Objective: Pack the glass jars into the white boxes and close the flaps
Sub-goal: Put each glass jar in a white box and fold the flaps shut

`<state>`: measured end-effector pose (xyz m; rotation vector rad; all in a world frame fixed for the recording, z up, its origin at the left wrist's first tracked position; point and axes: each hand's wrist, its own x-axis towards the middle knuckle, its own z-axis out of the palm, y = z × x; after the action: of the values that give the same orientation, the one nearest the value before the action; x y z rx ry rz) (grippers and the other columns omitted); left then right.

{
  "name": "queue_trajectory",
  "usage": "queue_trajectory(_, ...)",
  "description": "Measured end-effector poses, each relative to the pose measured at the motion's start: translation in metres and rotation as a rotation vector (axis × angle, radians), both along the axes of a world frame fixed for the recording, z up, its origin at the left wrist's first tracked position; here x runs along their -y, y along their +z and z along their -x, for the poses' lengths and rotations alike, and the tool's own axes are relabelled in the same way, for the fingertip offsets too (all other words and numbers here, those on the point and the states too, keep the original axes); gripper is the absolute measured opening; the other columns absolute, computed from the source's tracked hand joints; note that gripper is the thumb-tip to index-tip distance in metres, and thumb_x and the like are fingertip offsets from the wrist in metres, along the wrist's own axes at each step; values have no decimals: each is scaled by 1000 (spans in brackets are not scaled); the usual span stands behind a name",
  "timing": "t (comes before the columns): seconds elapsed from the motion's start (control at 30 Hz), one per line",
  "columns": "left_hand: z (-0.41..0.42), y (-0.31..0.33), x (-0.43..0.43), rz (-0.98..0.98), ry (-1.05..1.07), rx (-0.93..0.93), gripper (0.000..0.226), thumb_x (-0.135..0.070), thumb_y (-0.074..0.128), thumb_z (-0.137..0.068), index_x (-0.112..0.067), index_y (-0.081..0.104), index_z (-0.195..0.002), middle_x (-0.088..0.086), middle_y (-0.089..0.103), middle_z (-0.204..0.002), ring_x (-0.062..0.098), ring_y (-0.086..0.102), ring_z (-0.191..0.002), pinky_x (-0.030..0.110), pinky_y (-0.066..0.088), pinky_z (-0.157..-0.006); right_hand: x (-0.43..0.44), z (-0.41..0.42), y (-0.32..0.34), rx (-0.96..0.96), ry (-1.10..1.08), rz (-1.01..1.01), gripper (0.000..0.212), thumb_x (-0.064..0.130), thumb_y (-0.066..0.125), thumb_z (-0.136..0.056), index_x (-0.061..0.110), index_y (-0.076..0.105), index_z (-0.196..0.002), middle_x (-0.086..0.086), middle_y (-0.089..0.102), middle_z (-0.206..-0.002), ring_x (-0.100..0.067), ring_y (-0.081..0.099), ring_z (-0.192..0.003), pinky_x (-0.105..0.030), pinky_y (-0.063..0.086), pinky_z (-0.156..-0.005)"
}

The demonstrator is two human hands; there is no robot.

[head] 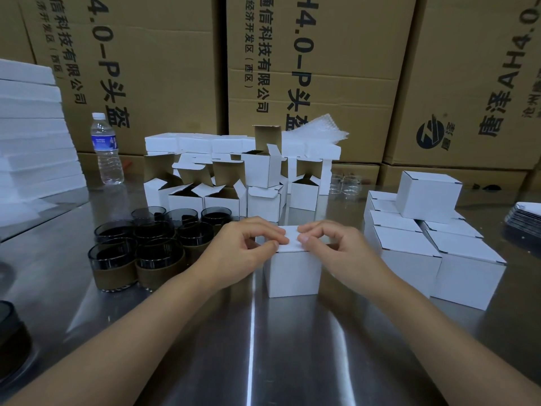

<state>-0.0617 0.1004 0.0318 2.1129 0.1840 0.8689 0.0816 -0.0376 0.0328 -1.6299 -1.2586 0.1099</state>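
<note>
While atop one box (pixel 292 272), two hands (pixel 243 249) (pixel 332 244)

Steel tabletop (pixel 263 347) — shiny, streaked with reflections. Water bottle (pixel 106 148) upright at 10 o'clock, white cap, blue label. White foam slabs (pixel 32 136) stacked at 9 o'clock. Brown printed cartons (pixel 164 68) wall the back at 12 o'clock, bubble wrap (pixel 319 130) in front. Flat dark-edged stack (pixel 524 218) at 3 o'clock — contents unclear.
</note>
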Motion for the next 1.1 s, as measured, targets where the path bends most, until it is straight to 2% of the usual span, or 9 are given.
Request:
queue_trajectory(0.1,0,0,1,22,-10,-9,31,-7,64,-88,-36,76,-82,-17,70,-99,0,61,-98,22,52,-81,-5,4,-2,7,-54,-30,18,24,64,-87,28,64,-70,19,63,-98,2,58,-95,-5,39,-67)
queue_trajectory(0.2,1,0,1,32,-16,-21,31,-9,64,-88,-37,75,-82,-18,69,-100,0,61,-98,23,52,-83,-4,4,-1,37,-61,8,15,27,64,-88,26,64,-73,18,63,-101,1,57,-97,-7,38,-68)
queue_trajectory(0.37,-2,-4,1,43,-2,-23,22,-19,66,-89,-40,71,-93,-18,69,-104,14,66,-92,32,54,-87,4,12,-3,596,-216,-45,25,43,67,-82,19,72,-89,7,68,-97,-12,58,-93,-26,44,-79)
queue_trajectory(0.5,-6,-12,2,-59,66,-2,22,-28,64,-90,-44,61,-104,-20,64,-109,8,63,-98,36,54,-88,-2,22,-5,929,-295,-107,29,44,63,-79,20,74,-90,3,70,-84,-18,66,-79,-31,46,-76)
queue_trajectory(0.57,-7,-17,2,-129,121,23,27,-32,61,-91,-48,53,-112,-24,58,-114,3,57,-107,31,52,-89,-8,22,-6,974,-372,-85,24,41,71,-77,18,75,-84,2,71,-79,-19,67,-73,-32,48,-73)
queue_trajectory(0.7,-9,-24,2,-194,145,10,36,-39,54,-94,-45,45,-128,-27,50,-119,-8,46,-116,20,45,-89,-25,12,1,1088,-663,236,21,41,73,-75,20,72,-74,3,69,-68,-20,62,-74,-30,40,-66)
queue_trajectory(0.77,-8,-24,3,-251,139,-19,41,-41,52,-91,-41,45,-132,-27,51,-120,-10,47,-112,18,43,-89,-37,1,6,1118,-682,431,16,31,60,-85,17,67,-90,1,68,-85,-21,57,-92,-31,32,-71)
queue_trajectory(0.83,-7,-24,4,-297,118,-44,46,-41,52,-87,-40,44,-133,-29,50,-120,-13,46,-109,18,43,-89,-52,-16,8,1084,-646,576,25,25,47,-93,12,59,-110,-4,62,-106,-25,49,-107,-33,33,-81)
queue_trajectory(1.1,-5,-28,4,-430,50,-163,53,-35,56,-92,-42,35,-140,-26,49,-124,-12,40,-119,20,40,-99,-77,-69,19,1015,-755,1045,45,33,39,-96,11,46,-135,-11,46,-132,-28,40,-122,-36,34,-97)
